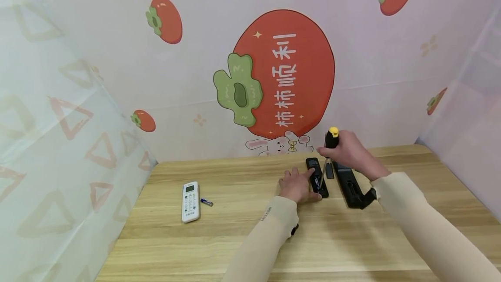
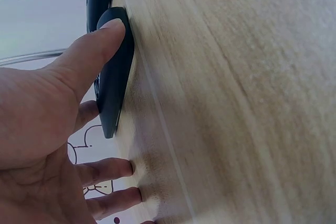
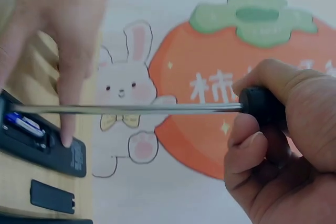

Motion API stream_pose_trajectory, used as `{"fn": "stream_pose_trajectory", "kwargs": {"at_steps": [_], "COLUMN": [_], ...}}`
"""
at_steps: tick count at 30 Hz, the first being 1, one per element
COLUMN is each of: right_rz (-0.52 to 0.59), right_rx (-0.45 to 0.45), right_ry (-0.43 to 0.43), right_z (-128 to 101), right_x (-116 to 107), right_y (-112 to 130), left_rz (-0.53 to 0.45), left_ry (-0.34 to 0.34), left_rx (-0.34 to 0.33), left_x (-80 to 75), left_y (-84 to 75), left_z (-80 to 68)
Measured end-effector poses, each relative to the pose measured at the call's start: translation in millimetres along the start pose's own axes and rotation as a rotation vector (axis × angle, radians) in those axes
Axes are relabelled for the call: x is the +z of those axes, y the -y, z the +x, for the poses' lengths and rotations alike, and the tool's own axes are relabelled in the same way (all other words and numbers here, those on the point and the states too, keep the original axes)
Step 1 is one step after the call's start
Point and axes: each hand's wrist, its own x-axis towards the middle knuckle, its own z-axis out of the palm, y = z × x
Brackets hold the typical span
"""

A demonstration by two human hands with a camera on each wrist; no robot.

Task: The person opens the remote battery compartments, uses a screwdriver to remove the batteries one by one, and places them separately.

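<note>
While my left hand (image 1: 296, 185) is pressing the black remote (image 1: 317, 177) flat on the wooden table (image 1: 235, 229), my right hand (image 1: 349, 151) is gripping the screwdriver (image 1: 331, 139), its tip in the open battery bay; I judge light, steady levering is safest here.

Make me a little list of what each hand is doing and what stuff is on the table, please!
left hand: presses straight fingers on the black remote, steadying it
right hand: grips the screwdriver
screwdriver: black handle, yellow cap, metal shaft pointing into the black remote's open battery slot
battery in slot: blue and white, inside the black remote
loose cover: small black piece lying beside the black remote
black device: long, right of the black remote
white remote: far left
loose battery: beside the white remote
table: light wood
</note>
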Motion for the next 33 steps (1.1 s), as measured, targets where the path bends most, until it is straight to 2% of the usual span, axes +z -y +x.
{"fn": "stream_pose_trajectory", "kwargs": {"at_steps": [9,16,33], "right_rz": [-0.017,-0.055,-0.116], "right_rx": [-0.148,-0.188,-0.356], "right_ry": [-0.117,-0.214,-0.324], "right_z": [-28.5,-39.7,-57.2], "right_x": [15.9,19.7,23.4], "right_y": [11.3,9.3,4.1], "left_rz": [0.009,-0.002,-0.014], "left_ry": [0.010,0.013,0.037], "left_rx": [-0.010,-0.008,-0.013], "left_x": [0.1,-0.3,-2.2], "left_y": [-1.4,-1.6,-1.7], "left_z": [1.5,1.8,-0.7]}}
